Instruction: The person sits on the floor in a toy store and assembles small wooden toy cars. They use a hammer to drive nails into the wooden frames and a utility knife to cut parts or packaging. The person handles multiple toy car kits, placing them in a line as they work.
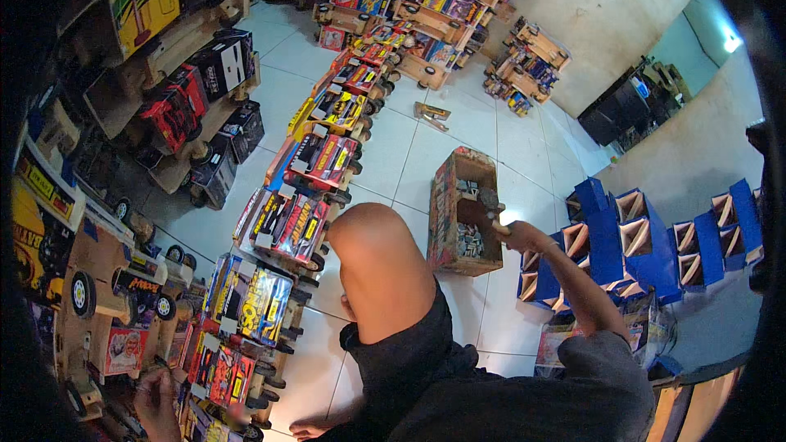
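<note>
At the right, my right hand point(524, 237) is closed round the handle of a hammer point(489, 198), its dark head over a wooden box point(442, 250). The box is divided in compartments holding small, pale pieces point(468, 241) too small to name. Down at the lower left, my left hand point(155, 405) has its fingers pinched together; whatever is in them I cannot make out. It is beside a wooden toy truck point(90, 311) with black wheels and the end of a row of colourful toy trucks point(225, 372).
Toy trucks point(307, 225) line up along my left, past my bent knee point(377, 254). More are stacked at the far wall point(606, 33). Blue boxes point(639, 237) with pale openings stand at the right. A tool point(431, 115) lies on the white tiled floor point(401, 172).
</note>
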`<move>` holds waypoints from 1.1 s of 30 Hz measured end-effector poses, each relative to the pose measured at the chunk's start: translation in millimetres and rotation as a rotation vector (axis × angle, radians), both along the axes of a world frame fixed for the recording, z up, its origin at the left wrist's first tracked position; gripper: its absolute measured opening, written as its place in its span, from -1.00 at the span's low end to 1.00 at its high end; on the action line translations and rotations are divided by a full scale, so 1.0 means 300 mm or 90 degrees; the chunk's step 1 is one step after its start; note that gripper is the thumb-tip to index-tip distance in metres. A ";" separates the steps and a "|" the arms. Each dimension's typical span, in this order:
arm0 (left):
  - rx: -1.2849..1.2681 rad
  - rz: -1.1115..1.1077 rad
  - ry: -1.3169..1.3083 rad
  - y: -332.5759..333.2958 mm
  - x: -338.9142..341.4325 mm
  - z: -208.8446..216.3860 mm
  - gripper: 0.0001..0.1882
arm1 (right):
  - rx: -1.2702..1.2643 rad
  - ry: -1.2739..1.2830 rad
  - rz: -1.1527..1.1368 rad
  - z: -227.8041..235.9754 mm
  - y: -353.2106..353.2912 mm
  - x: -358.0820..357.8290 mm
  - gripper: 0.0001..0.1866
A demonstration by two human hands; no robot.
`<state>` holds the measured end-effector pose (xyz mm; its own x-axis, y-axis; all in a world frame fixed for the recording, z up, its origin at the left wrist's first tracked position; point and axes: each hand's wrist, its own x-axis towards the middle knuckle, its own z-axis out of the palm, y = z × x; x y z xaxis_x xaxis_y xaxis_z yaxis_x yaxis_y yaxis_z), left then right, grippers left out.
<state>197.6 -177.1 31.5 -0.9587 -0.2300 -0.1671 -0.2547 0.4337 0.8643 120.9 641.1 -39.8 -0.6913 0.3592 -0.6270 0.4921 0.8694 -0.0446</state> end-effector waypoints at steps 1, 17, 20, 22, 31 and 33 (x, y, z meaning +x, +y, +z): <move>-0.018 0.018 0.007 0.008 -0.010 0.016 -0.79 | 0.182 0.038 0.365 -0.117 0.049 0.004 -0.59; -0.236 -0.101 0.006 0.041 0.026 0.088 -0.65 | 0.118 0.025 0.297 -0.791 0.225 -0.180 -0.62; -0.146 -0.041 0.015 0.034 0.011 0.043 -0.78 | 0.258 0.005 0.514 -0.756 0.236 -0.172 -0.69; -0.081 -0.022 0.011 0.021 0.010 0.012 -0.83 | 0.252 0.008 0.435 -0.677 0.196 -0.168 -0.72; -0.011 -0.035 0.001 0.021 0.019 0.008 -0.83 | 0.026 0.062 0.186 -0.207 0.017 -0.159 -0.62; -0.040 -0.044 -0.017 0.034 0.019 0.019 -0.82 | -0.136 0.061 0.079 -0.171 0.016 -0.130 -0.65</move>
